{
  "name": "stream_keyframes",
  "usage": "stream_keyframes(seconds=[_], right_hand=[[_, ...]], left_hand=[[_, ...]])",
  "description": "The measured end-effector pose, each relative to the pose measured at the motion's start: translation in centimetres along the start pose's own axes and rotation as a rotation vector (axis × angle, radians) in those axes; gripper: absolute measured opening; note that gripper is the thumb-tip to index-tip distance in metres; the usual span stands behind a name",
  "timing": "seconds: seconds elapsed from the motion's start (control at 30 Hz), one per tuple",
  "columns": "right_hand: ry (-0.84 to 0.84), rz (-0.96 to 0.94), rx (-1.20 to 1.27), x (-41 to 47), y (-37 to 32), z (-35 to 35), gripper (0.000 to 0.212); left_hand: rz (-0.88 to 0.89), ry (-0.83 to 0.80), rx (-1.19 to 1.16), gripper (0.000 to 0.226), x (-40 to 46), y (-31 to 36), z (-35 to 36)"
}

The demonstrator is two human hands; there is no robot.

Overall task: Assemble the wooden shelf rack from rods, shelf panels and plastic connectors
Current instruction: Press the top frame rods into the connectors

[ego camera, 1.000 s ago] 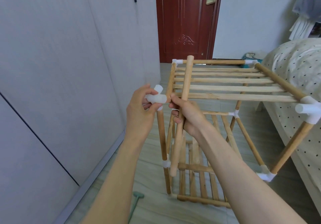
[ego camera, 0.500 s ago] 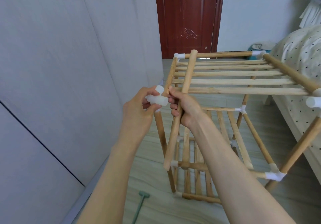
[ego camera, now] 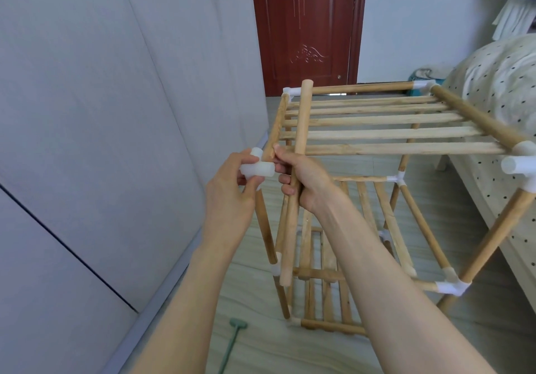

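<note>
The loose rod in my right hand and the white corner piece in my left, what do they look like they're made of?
Loose rod: light, apparently unvarnished wood, faint grain, matte tan surface. White corner piece: likely plastic, milky, slightly translucent, smooth moulded tube ends.

No text, label, brand, number or sign can be read anywhere in the view; the far door (ego camera: 304, 28) bears only a carved ornament, no lettering.
</note>
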State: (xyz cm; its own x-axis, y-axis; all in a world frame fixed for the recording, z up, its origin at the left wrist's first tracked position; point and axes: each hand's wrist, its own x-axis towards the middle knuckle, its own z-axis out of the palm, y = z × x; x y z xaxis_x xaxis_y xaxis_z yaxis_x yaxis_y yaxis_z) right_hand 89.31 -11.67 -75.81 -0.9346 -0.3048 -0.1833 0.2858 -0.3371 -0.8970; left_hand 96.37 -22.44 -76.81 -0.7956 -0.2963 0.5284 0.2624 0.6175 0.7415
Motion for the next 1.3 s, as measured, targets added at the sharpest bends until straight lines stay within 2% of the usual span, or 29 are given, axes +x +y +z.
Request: stream_keyframes(seconds=[0.07,0.17,0.3,0.43,0.63,1.3], right_hand=[[0.005,-0.005,-0.051,-0.5,-0.1,-0.3,0.025],[0.037,-0.047,-0.271,-2.0,-0.9,-1.6,0.036],[0.064,-0.139,-0.71,-5.1,-2.9,-4.2,0.05],[0.167,-0.237,-1.179,-7.1,-3.3,-6.3,0.062],[0.293,-0.364,-1.784,-8.6,-4.0,-8.5,0.05],[0.291,-0.677,-1.958,-7.5,-4.4,-6.7,0.05]], left_hand=[[0.018,0.006,0.045,0.028,0.2,-0.3,0.1],[0.015,0.034,0.042,0.029,0.4,-0.6,0.2],[-0.012,0.003,0.04,0.028,0.6,-0.5,0.5],[-0.066,-0.014,0.012,0.031,0.7,-0.1,0.7],[-0.104,-0.052,-0.041,0.031,0.4,-0.3,0.7],[-0.093,-0.154,-0.106,0.03,0.8,-1.6,-0.4]])
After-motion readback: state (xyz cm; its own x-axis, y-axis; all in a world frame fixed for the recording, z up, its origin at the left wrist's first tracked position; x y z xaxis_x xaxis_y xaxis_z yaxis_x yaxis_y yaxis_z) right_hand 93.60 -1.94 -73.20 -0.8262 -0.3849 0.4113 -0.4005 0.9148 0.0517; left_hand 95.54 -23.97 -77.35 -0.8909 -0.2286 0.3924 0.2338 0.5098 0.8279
